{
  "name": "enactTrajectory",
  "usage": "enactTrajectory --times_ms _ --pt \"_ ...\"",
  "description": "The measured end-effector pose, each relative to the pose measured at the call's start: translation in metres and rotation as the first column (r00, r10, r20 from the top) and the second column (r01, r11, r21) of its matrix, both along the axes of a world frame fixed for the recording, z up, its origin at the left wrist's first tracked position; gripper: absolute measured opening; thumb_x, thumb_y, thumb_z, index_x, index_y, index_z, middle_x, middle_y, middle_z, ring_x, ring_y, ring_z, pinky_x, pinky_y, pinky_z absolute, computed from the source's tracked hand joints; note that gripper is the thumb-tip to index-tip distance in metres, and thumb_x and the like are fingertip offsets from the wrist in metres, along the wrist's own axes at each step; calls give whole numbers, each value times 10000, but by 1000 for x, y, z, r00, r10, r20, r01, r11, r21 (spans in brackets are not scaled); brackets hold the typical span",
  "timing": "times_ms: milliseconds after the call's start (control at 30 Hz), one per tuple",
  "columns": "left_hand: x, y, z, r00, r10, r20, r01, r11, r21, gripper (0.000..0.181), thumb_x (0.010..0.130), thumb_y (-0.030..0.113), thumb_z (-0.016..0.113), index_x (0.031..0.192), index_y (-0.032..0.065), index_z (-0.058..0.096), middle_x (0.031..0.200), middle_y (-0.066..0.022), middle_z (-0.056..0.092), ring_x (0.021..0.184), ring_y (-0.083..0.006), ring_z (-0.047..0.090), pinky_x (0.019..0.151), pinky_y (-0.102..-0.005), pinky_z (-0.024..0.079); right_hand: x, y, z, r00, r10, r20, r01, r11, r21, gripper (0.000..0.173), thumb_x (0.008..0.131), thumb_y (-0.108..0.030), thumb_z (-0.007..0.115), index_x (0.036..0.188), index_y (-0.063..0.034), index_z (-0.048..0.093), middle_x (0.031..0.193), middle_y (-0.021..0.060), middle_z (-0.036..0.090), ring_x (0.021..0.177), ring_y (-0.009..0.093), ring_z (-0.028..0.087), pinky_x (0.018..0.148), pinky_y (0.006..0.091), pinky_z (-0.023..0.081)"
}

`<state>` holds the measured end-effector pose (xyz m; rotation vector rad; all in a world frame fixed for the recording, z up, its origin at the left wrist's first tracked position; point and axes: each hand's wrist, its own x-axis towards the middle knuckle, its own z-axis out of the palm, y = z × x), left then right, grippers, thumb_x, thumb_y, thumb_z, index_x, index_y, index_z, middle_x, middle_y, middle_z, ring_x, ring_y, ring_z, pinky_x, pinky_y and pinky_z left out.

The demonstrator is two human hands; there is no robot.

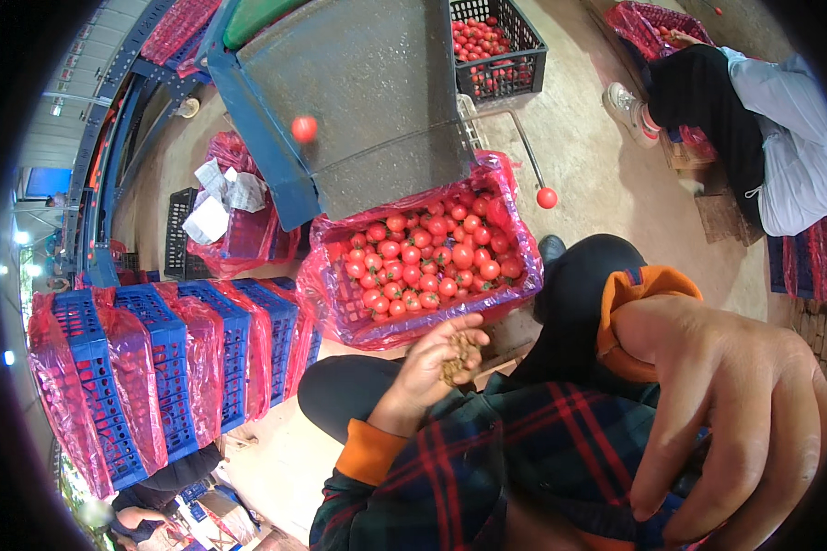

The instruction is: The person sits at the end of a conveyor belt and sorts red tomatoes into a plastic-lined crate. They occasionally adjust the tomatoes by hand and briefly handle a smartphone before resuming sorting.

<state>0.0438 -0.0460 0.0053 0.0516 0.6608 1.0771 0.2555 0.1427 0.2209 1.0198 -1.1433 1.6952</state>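
Note:
My left hand (420,372) is cupped around a small heap of brown, knobbly pieces (459,359), too small to name for certain. It is held just in front of the near rim of a crate (369,335) lined with pink plastic film. Red tomatoes (424,258), some with green calyxes, fill much of that crate. Large and close to the camera, my right hand (730,386) hangs at the right with its fingers bent downward. Its palm is hidden, so I cannot see whether anything is in it.
A grey metal chute (379,96) slopes to the crate, one tomato (304,129) on it. Blue crates (169,368) in pink film stand left. Beyond are a black crate (499,79) of tomatoes and a red-knobbed lever (546,198). A person (744,131) sits at right.

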Motion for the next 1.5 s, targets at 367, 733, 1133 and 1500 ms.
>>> enactTrajectory --times_ms 367,733,1133,1500 --pt "-5 24 46 968 94 -231 -28 960 277 654 824 -62 460 1446 83 319 1320 -162 494 831 -130 532 575 -197 427 1 1 -3 1000 -16 -8 16 1000 -23 104 946 -152 584 1040 -138 624 856 79 666 667 208 602 593 321 526" --pt "-4 27 54 913 122 -388 -39 976 215 488 923 78 544 1386 24 398 1196 -216 591 705 -124 559 491 -183 411 1 1 -1 999 -30 -17 30 999 -30 117 947 -160 587 1055 -151 634 856 67 666 662 196 596 591 309 520" --pt "23 39 149 384 330 -862 599 622 505 179 888 -2 583 1055 24 643 858 -90 706 695 -180 657 633 -281 517 -7 -1 -1 997 -66 -39 64 997 -45 133 949 -168 591 1071 -165 644 855 53 665 656 183 590 589 296 513" --pt "40 51 190 611 697 -375 524 -1 852 201 870 122 633 991 -36 659 846 -154 660 615 -222 596 496 -306 453 -15 -2 0 997 -67 -47 65 997 -52 147 951 -176 595 1086 -178 653 855 41 665 650 171 585 587 284 507"
